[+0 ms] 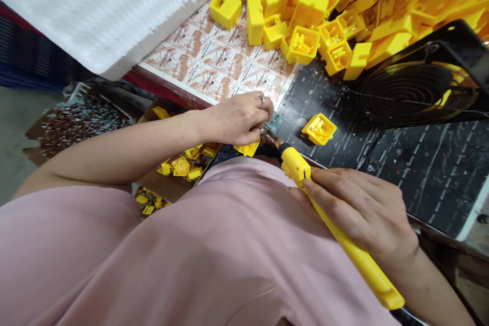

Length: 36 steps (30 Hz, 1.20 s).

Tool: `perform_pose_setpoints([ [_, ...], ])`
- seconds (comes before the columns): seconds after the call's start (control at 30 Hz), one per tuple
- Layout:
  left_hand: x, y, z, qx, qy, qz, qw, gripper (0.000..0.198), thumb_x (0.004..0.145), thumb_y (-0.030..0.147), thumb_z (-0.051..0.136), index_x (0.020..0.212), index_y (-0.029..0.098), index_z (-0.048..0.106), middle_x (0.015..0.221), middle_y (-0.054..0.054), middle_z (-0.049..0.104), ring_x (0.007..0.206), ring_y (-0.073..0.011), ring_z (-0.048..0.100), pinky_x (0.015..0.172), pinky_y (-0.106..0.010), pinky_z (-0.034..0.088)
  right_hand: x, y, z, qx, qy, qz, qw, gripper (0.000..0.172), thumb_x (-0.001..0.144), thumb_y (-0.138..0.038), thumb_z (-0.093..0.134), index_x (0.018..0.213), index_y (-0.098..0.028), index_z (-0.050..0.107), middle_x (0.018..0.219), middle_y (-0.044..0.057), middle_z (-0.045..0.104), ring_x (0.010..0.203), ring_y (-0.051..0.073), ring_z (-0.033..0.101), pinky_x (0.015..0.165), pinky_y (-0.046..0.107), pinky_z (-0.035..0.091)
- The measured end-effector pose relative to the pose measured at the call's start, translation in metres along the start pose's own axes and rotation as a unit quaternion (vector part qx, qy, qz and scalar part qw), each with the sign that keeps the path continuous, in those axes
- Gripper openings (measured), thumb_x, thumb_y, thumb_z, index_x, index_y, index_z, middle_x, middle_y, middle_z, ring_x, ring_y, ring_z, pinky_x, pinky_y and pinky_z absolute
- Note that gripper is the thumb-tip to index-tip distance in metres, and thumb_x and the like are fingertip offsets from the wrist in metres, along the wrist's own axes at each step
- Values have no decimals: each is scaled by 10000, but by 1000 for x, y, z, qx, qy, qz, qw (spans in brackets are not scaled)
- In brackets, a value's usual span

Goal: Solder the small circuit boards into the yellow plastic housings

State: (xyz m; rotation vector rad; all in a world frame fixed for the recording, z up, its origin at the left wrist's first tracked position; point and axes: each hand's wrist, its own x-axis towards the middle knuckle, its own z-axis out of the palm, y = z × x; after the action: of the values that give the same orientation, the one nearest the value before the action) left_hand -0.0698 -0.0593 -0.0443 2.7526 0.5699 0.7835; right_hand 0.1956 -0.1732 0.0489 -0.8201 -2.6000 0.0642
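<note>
Right hand (362, 209) and left hand (242, 118) are held apart. A yellow plastic soldering iron (349, 250) is gripped by the right; its tip (273, 138) is best steadied clear of the left, whose hold on a small yellow plastic box (247, 151), by the black tabletop's (382, 153) near edge, cannot be told. Beyond, cube-shaped yellow housings (308, 9) are heaped.

From here I see only part of the flat green circuit board (275, 121); near it I have the metal tip of the long yellow plastic-handled tool (353, 257), its handle slanting down rightward; below and left of the board I make out a small yellow plastic casing (248, 150), partly covered
</note>
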Motion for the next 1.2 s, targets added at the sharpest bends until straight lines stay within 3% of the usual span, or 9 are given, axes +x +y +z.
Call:
perform_pose_setpoints([
  [0.23,2,2,-2,10,-47,-30,998,139,820,124,573,695,172,612,928,-60,746,831,-191,674,799,-318,536,-7,2,-2,17,48,14,999,94,948,-159,754,1012,-129,691,897,70,781,773,153,749,708,266,616],
  [0.53,-1,0,-2,-37,-35,-47,998,116,799,114,575,713,175,622,956,-66,763,852,-200,694,817,-331,548,-5,2,5,12,54,4,998,113,941,-191,766,1016,-159,688,898,43,785,753,133,746,689,240,620],
  [0.77,0,2,-3,-12,-50,-41,998,126,809,116,568,706,168,620,948,-81,763,846,-209,687,806,-337,551,4,0,-3,11,-29,17,999,191,915,-110,777,1060,-147,658,921,78,795,790,160,754,734,287,632],
  [1.0,2,1,-1,0,-32,-22,999,147,802,100,565,680,176,595,909,-65,744,805,-190,672,790,-324,548,-1,-1,-16,26,16,37,999,71,952,-120,727,1015,-123,693,890,80,764,806,150,734,742,294,620],
  [1.2,3,2,-2,0,-39,-29,999,147,802,103,567,679,179,599,910,-65,743,818,-193,671,787,-325,544,-4,0,-17,20,30,38,999,112,911,-119,777,992,-133,700,856,60,761,784,145,734,735,277,619],
])
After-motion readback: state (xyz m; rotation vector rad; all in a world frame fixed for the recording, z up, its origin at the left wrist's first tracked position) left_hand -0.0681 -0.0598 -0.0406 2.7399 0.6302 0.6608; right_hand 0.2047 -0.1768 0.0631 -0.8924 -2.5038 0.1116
